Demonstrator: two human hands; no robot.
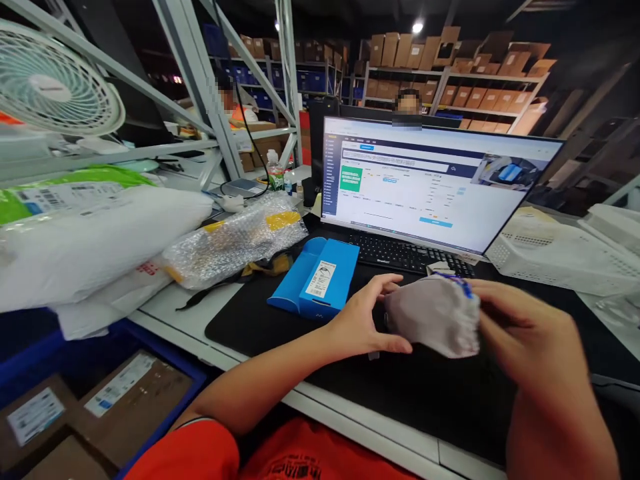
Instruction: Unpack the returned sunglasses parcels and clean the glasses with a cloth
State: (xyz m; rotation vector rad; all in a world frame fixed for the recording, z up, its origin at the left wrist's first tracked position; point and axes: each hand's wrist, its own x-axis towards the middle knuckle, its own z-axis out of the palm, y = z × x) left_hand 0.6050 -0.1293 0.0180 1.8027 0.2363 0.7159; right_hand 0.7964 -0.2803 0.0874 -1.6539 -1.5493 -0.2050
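Observation:
A grey cloth drawstring pouch (425, 312) with a blue cord at its right end is held above the black desk mat. My right hand (530, 327) grips its gathered end, with the fingertips partly hidden behind the cloth. Around the left end of the pouch, my left hand (367, 317) has its thumb and fingers spread apart; whether they touch the cloth I cannot tell. What is inside the pouch is hidden. Left of my left hand lies a blue cardboard box (337, 267) with a white label, its end flap open.
Behind the pouch stand a black keyboard (400, 255) and a monitor (400, 193). Bubble-wrapped goods (240, 237) and white parcels (105, 233) lie at left, above a blue bin (193, 373) of cartons. White baskets (560, 257) are at right; people sit beyond.

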